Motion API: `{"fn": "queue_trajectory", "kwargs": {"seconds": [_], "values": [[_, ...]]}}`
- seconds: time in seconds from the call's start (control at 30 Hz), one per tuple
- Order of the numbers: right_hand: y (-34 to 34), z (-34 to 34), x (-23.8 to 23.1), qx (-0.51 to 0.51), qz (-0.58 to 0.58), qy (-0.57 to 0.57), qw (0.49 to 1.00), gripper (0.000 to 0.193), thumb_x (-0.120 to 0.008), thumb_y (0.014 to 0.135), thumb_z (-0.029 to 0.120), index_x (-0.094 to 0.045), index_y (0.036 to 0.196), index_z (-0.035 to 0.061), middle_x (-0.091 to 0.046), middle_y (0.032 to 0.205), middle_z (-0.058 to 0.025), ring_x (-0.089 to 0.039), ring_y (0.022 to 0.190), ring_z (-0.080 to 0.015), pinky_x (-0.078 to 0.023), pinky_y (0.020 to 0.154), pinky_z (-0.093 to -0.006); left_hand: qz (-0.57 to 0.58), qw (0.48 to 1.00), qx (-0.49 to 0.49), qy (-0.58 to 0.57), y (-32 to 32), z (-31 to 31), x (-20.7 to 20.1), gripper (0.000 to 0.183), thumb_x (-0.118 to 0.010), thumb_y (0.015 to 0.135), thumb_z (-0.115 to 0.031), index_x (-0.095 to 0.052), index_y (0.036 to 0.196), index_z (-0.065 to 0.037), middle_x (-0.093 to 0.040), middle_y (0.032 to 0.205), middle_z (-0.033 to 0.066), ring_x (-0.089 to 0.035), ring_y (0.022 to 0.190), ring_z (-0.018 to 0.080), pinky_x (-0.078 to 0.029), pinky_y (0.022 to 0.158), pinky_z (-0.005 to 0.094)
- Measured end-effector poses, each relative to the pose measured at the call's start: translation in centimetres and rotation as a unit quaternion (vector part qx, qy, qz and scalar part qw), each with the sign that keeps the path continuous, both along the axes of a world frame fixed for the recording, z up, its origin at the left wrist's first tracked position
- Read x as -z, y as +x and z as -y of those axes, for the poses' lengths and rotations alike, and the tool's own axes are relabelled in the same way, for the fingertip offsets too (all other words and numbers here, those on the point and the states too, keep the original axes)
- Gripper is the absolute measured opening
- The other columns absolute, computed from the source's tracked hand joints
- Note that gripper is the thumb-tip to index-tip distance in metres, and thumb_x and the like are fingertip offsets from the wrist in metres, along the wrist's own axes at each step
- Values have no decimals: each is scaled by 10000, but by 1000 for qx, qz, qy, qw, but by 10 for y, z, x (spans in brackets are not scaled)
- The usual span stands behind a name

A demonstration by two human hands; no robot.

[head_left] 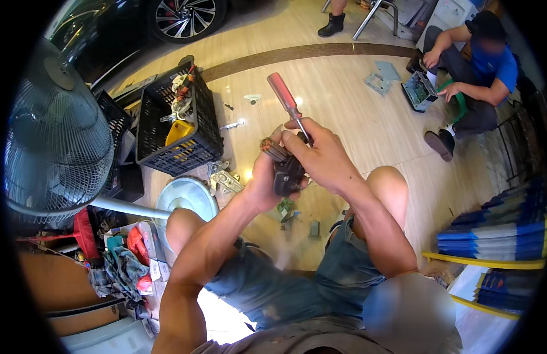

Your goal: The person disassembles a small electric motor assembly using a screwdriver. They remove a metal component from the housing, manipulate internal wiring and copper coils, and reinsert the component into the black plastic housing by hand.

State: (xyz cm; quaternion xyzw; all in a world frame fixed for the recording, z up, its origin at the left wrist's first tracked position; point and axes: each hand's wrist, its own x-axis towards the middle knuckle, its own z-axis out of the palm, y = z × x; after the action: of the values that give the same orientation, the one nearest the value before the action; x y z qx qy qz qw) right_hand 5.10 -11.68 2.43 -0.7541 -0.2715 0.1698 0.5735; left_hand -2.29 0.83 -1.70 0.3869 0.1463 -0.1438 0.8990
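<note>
My left hand (263, 180) is closed around a small black part (288, 175), perhaps a housing; its exact kind I cannot make out. An orange-brown, coil-like piece (274, 148) shows at its upper left end. Between the fingers of my right hand (326, 154) is the shaft of a screwdriver (283, 94), its red handle pointing up and away from me. The shaft's lower end reaches the black part, where my fingers hide the tip. Below my hands, a green circuit board piece (285, 207) and a small grey block (314, 229) lie on the floor.
A black plastic crate (182, 154) with assorted parts stands ahead left, beside a large fan (61, 141) on a round base (188, 197). Metal brackets (226, 180) lie near it. Another person (489, 71) sits far right with an opened metal box (420, 91). Shelves of blue packages (498, 236) are right.
</note>
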Motion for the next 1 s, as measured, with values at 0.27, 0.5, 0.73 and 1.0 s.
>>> {"fn": "queue_trajectory", "kwargs": {"seconds": [0.27, 0.5, 0.73, 1.0], "values": [[4, 35, -21, 215, 75, 288, 930, 291, -500, 1002, 339, -553, 896, 73, -548, 616, -40, -476, 502, -121, -374, 446, -286, -18, 998, -57, 35, 3, -17, -7, 632, -381, 878, -716, -600, 908, -123, -584, 819, 31, -603, 629, 188, -421, 430, 316], [-29, 58, -44, 82, 214, 512, 828, 357, -430, 1008, 426, -474, 895, 90, -410, 640, -40, -343, 471, -119, -267, 425, -268, -40, 995, -86, 17, 8, -26, -4, 659, -392, 869, -713, -598, 874, -87, -591, 781, 27, -582, 607, 171, -405, 424, 295], [-13, 75, -74, 109, 109, 551, 820, 342, -334, 1050, 348, -480, 904, 75, -370, 604, -13, -251, 395, -82, -190, 353, -228, 1, 993, -96, 63, 5, -28, -10, 630, -392, 885, -675, -600, 854, -81, -604, 785, 35, -596, 625, 165, -426, 416, 291], [-19, 90, -60, 111, 161, 595, 779, 349, -436, 1009, 414, -457, 848, 106, -385, 556, -37, -335, 440, -119, -276, 426, -272, 8, 994, -98, 49, 6, -33, -7, 559, -417, 887, -640, -608, 885, -114, -614, 784, 9, -589, 621, 161, -426, 425, 315]]}}
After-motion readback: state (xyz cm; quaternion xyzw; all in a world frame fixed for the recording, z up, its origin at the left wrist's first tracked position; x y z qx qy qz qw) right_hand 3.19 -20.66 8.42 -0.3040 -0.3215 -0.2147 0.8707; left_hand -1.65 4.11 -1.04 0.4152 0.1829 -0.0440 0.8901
